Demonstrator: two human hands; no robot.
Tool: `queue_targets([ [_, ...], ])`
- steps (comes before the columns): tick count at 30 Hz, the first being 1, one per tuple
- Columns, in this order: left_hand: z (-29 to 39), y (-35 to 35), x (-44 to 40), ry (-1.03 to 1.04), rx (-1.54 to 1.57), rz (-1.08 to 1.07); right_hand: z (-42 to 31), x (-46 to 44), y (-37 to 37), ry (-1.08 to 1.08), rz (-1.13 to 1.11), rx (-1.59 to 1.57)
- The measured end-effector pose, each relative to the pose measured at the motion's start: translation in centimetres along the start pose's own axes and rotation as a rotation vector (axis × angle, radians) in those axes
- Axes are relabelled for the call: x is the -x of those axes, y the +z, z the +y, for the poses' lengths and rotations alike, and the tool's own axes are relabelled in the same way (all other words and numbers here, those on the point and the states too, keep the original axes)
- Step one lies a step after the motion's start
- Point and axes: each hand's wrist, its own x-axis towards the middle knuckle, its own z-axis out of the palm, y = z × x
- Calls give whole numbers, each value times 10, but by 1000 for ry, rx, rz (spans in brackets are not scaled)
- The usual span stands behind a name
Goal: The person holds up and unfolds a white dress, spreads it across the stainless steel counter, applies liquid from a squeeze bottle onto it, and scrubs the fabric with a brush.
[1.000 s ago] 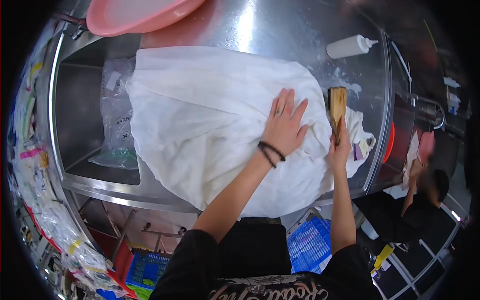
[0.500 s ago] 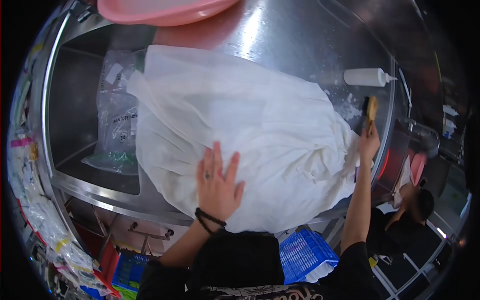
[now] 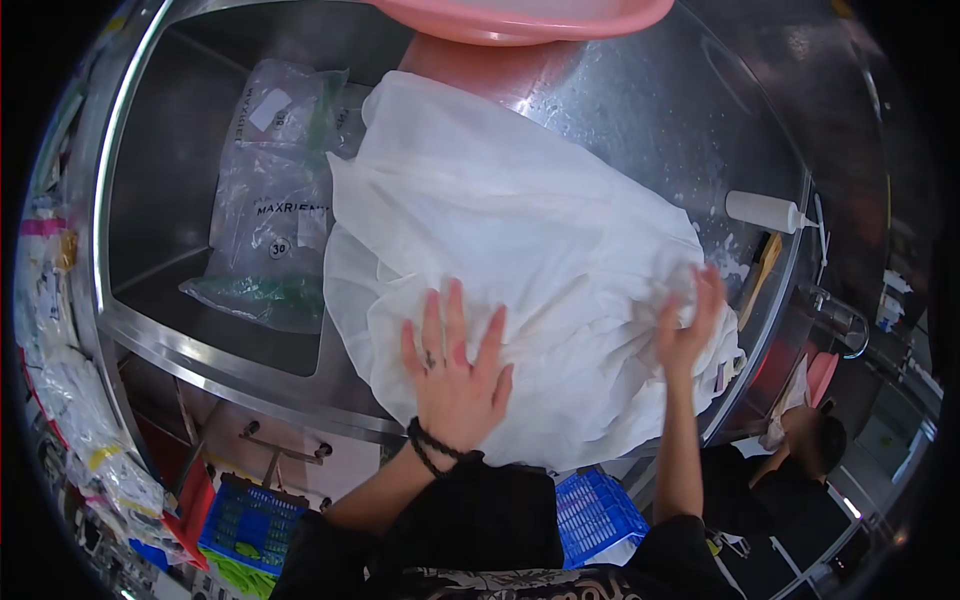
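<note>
White cloth (image 3: 520,230) lies bunched and creased over the metal table (image 3: 640,110). My left hand (image 3: 457,385) rests on its lower left part, palm down with the fingers spread and a dark beaded bracelet at the wrist. Over the cloth's right side is my right hand (image 3: 690,325), slightly blurred, its fingers apart and nothing held. The wooden-backed brush (image 3: 763,275) lies by the table's right edge, just right of that hand. Above the brush, a white squeeze bottle (image 3: 762,212) lies on its side.
A pink basin (image 3: 530,25) stands at the far edge. Plastic bags (image 3: 265,200) lie in the sunken area at left. Below the table are blue crates (image 3: 597,515). Another person (image 3: 790,480) in dark clothes is at the lower right.
My right hand has let go of the brush and moved left over the cloth. My left hand has moved from the cloth's right part to its lower left. The camera view has shifted.
</note>
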Motion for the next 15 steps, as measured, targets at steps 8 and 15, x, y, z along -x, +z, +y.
queue_targets([
  [8,-20,-4,67,-17,176,-239,-110,34,12,-147,-485,-74],
  [15,-28,-10,119,29,148,-302,-118,88,-29,-12,-540,-171],
])
